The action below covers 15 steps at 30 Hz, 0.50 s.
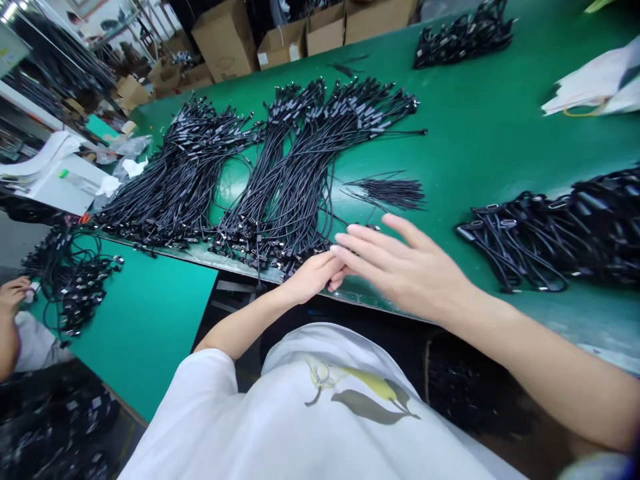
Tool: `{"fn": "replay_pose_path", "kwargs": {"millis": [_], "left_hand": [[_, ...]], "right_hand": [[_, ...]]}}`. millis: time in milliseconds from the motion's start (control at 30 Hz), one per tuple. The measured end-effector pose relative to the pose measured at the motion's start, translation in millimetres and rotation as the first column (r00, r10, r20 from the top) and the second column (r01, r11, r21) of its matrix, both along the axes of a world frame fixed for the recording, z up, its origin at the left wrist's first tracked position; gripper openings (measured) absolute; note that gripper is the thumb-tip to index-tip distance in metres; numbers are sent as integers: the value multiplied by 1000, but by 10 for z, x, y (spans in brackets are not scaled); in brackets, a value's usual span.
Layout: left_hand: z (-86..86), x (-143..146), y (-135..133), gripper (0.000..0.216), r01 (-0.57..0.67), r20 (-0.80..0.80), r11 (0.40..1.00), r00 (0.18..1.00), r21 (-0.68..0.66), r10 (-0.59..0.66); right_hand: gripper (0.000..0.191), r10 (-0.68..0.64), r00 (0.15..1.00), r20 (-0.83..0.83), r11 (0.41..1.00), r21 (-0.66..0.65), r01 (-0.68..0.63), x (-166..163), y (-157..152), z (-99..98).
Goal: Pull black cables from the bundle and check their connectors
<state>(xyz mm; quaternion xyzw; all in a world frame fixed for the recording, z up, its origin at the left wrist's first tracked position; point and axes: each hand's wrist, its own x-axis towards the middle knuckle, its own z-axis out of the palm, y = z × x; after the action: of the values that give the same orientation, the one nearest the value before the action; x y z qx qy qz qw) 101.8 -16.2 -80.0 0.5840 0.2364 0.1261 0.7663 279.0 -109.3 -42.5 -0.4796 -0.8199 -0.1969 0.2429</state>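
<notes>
Since the camera looks down past a white shirt (310, 413), the closest stuff is the two hands at the near edge of the green table (500, 133). The left hand (313, 275) sits right at that edge with its fingertips against the plug ends of the big cable bundle (300, 167). Those fingertips are tucked behind the other hand, so I honestly can't tell if it's pinching a cable or just resting there. The right hand (405, 270) is flat and wide, fingers stretched toward 9 o'clock with nothing in it, and its fingertips overlap the left hand's. The cable bundle fans out from the hands toward 12 o'clock, black cables lying side by side. Just beside it, at 1 o'clock from the hands, lies a small bunch of thin black ties (390, 192). At 10 o'clock there's a second bundle (180, 173) laid out the same way, and at 3 o'clock a looser heap of cables (565, 233). Way over at 9 o'clock, lower than the table, another person's hand (13, 293) is next to a tangle of cables (70, 273) by a green board (145, 320). Farther back, one more black pile (465, 33) sits at 1 o'clock, white papers (600, 83) at 2 o'clock, and cardboard boxes (225, 37) line the far edge around 11 to 12 o'clock.
</notes>
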Motion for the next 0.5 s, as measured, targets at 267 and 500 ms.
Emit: {"fn": "replay_pose_path", "kwargs": {"millis": [267, 500], "left_hand": [[64, -31, -65, 29, 379, -380, 770, 905, 513, -193], [23, -43, -26, 36, 415, -336, 847, 891, 332, -304]], "right_hand": [[14, 55, 969, 241, 933, -357, 35, 7, -67, -306], [18, 51, 974, 221, 903, -427, 50, 34, -118, -345]]}}
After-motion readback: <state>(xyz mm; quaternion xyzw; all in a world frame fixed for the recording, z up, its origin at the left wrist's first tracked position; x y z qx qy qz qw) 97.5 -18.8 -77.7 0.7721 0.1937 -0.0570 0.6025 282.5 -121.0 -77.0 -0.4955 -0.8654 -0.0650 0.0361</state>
